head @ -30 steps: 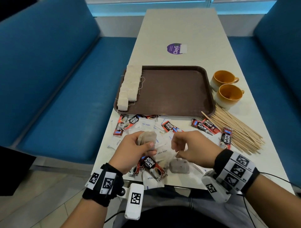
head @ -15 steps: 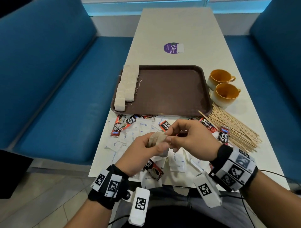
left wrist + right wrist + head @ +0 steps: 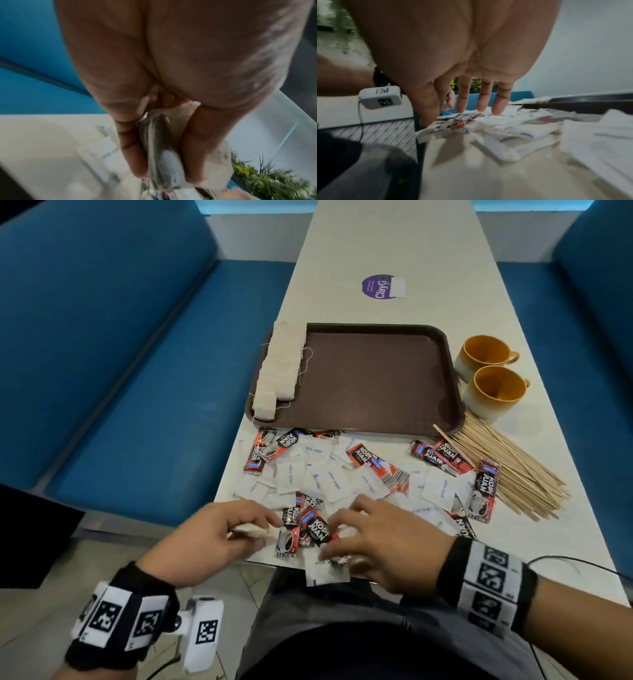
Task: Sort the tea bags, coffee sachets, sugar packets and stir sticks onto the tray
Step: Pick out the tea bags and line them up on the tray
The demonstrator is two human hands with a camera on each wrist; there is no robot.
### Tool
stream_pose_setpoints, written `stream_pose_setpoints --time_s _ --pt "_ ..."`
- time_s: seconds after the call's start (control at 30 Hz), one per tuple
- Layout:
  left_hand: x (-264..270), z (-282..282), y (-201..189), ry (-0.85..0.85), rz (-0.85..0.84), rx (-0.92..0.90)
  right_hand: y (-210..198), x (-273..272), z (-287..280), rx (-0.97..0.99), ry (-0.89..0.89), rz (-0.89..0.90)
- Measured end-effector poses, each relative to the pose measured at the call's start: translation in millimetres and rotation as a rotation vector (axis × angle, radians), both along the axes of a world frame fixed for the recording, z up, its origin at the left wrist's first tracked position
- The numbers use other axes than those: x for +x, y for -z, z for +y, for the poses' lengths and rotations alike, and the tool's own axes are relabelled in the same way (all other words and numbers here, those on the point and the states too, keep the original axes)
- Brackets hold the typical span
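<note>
The left hand [image 3: 209, 537] is pinching a stack of tea bags [image 3: 161, 155] flat, long axis pointing toward the right hand [image 3: 380, 539], which is hovering with straight, spread fingers over the near-edge pile. Coffee sachets [image 3: 317, 529] are reading "KOPI JUAN", sugar packets [image 3: 330, 481] "white sugar", the table sticker [image 3: 378, 287] "ClayG".

Café booth; blue benches [image 3: 144, 378]; long table [image 3: 394, 251]; tray [image 3: 376, 378]
</note>
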State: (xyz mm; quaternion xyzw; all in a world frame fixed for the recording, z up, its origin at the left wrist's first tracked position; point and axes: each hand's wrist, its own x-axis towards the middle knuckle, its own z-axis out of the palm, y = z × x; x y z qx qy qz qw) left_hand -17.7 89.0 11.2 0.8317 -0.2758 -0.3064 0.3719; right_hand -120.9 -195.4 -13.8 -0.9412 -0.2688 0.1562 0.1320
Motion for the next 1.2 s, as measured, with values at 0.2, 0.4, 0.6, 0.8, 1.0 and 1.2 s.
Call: stream_pose_setpoints --time_s 0.2,0.4,0.6,0.8,1.0,1.2 --pt "-16.4 -9.9 22.3 0.144 -0.079 0.074 13.4 2.9 4.5 -0.11 -0.068 -0.115" --pt "-18.1 -14.6 29.7 0.061 -0.092 0.059 14.4 1.9 -23.0 -0.149 0.134 -0.156" --pt "-13.0 -16.3 32.6 0.103 -0.183 0.024 15.9 1.8 -31.1 -0.142 0.306 -0.181" --pt "-21.0 -27.8 39.5 0.203 -0.185 0.079 9.0 16.9 -20.7 -0.103 0.416 -0.196" --pt "-32.0 -43.8 44.4 0.291 -0.111 0.084 -0.8 32.5 -0.4 -0.029 0.333 -0.071" --pt "-9.2 -19.0 31.2 0.099 -0.142 0.017 -0.1 38.3 -4.2 -0.092 0.345 0.028"
